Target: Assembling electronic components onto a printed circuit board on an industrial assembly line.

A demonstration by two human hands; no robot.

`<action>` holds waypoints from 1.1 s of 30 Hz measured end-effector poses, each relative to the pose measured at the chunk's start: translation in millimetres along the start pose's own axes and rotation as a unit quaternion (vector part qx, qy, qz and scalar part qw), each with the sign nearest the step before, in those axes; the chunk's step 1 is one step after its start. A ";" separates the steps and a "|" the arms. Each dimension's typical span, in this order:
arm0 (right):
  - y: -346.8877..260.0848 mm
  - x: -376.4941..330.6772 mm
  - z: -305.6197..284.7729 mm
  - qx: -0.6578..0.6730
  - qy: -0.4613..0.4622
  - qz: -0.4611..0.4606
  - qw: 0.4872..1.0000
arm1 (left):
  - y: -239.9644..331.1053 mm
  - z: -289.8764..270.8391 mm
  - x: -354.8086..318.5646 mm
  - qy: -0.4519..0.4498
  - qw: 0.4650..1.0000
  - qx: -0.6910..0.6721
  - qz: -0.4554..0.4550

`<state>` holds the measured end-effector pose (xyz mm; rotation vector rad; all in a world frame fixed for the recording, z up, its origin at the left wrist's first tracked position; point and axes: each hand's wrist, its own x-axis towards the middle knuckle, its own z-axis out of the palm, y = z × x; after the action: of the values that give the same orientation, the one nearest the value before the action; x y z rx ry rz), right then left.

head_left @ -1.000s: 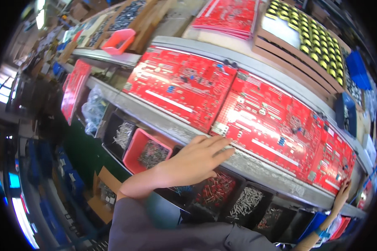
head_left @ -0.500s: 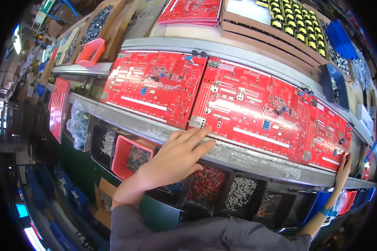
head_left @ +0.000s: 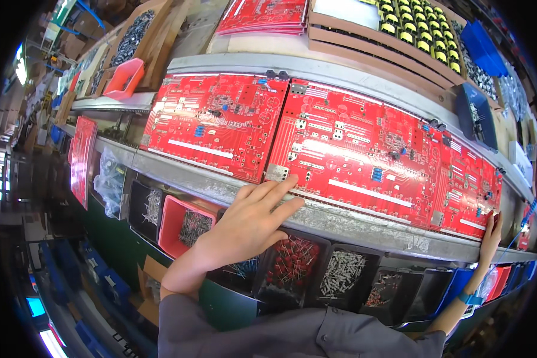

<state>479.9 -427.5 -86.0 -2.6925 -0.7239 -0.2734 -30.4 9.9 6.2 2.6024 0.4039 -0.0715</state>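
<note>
My left hand [head_left: 249, 222], fingers spread, rests on the front rail with its fingertips at the lower left corner of the middle red circuit board [head_left: 340, 155]. Small blue, black and white parts sit on that board. At the far right, my right hand [head_left: 490, 241] touches the outer edge of the right circuit board [head_left: 459, 194] with outstretched fingers. To the left of the middle board lies another red circuit board [head_left: 188, 122], a thin dark gap between them. Neither hand visibly holds a loose part.
A metal rail [head_left: 352, 221] runs along the boards' front. Below it hang bins, including a pink bin [head_left: 172, 235], one of red components [head_left: 293, 262] and one of pale components [head_left: 342, 273]. Behind stand stacked red boards [head_left: 262, 17] and a cardboard tray [head_left: 376, 51] with yellow-black parts.
The whole view has shifted slightly to the left. Both hands keep nearly the same places against the boards.
</note>
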 end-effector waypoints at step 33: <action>-28.7 -0.8 -0.4 0.008 -0.002 0.042 0.999 | 7.1 -2.2 0.8 -0.019 0.999 0.032 -0.019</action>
<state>464.4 -404.6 -78.0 -2.7016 -0.6094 -0.2391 -27.6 5.2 11.3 2.6520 0.4454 -0.1482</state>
